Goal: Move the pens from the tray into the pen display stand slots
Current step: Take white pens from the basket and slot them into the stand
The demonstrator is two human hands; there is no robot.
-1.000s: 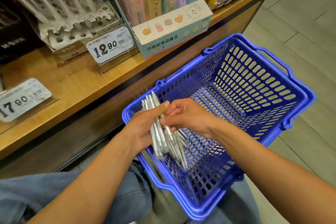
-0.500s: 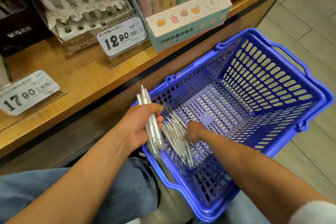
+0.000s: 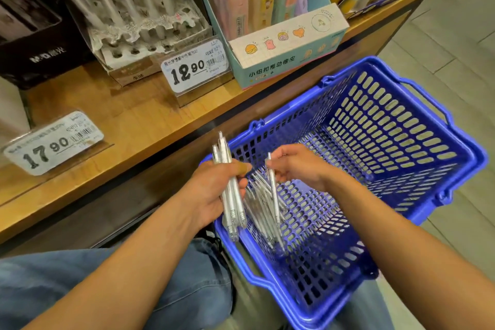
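Observation:
A blue plastic basket [image 3: 401, 104] rests on my lap, with several white pens [image 3: 258, 203] lying loose in its near left corner. My left hand [image 3: 211, 190] is shut on a bundle of white pens [image 3: 230, 195], held upright at the basket's left rim. Just to the right, my right hand [image 3: 297, 166] pinches a single white pen [image 3: 273, 193] above the loose pile. The pen display stand [image 3: 139, 37], with rows of slots and several white pens standing in it, sits on the wooden shelf at the upper left.
A wooden shelf [image 3: 120, 120] runs along the left. Price tags marked 12.90 [image 3: 194, 67] and 17.90 [image 3: 53, 142] stand at its front. A box of pastel erasers [image 3: 281, 35] sits to the right of the stand. Tiled floor lies at the right.
My right hand reached down into the basket's pile, then rose with one pen pinched in it. The left hand kept its bundle and stayed near the rim.

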